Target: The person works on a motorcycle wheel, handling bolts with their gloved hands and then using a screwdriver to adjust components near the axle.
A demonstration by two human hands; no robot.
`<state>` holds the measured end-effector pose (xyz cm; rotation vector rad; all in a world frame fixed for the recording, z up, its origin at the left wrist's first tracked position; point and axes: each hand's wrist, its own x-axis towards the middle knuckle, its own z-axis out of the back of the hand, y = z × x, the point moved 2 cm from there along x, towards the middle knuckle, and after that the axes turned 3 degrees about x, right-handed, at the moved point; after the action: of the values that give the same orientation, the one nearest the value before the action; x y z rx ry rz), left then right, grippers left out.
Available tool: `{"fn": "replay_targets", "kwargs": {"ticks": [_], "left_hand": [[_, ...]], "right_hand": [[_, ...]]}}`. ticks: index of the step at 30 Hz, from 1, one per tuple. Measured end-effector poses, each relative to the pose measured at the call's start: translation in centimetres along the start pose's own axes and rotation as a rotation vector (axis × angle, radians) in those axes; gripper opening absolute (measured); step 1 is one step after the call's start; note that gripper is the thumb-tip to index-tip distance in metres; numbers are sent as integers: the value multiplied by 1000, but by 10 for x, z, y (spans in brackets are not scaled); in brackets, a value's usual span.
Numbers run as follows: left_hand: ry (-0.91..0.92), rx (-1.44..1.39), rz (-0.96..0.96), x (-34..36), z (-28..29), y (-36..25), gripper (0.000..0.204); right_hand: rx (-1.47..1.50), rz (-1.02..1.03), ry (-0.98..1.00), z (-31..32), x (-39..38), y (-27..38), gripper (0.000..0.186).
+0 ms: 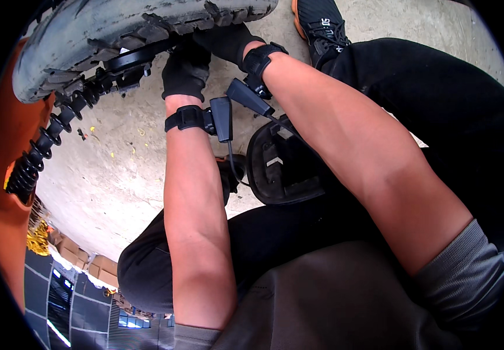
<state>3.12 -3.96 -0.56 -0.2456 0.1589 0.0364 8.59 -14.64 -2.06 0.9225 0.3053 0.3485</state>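
Note:
Both my hands wear black gloves and are beneath a large knobby tyre [141,46] at the top of the head view. My left hand [186,74] reaches up to dark parts by the wheel's hub side. To its right, my right hand [224,42] bends in toward the same spot, close under the tyre's edge. The fingers of both hands are hidden in shadow and by the glove backs, so what they touch cannot be made out. A black coil-spring shock absorber [53,129] runs down and left from the wheel.
Orange bodywork [6,233] stands along the left rim. Below my wrists is a black plastic-edged object [258,169], partly behind my right arm. My black shoe [322,26] rests on the concrete floor [106,175]. Cardboard boxes [101,269] and a yellow bundle [39,239] lie farther off.

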Motion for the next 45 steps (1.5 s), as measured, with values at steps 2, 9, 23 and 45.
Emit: {"fn": "replay_targets", "kwargs": {"ticks": [2, 9, 23, 45], "left_hand": [[26, -22, 11, -2, 0, 1, 28], [142, 42, -14, 2, 2, 4, 34], [23, -44, 37, -5, 21, -5, 37], [31, -599, 218, -16, -2, 26, 35]], "right_hand": [[-64, 6, -51, -5, -1, -3, 35], [-132, 88, -256, -17, -1, -8, 33], [-1, -174, -98, 4, -13, 17, 26], [94, -213, -36, 1, -16, 18, 28]]}}
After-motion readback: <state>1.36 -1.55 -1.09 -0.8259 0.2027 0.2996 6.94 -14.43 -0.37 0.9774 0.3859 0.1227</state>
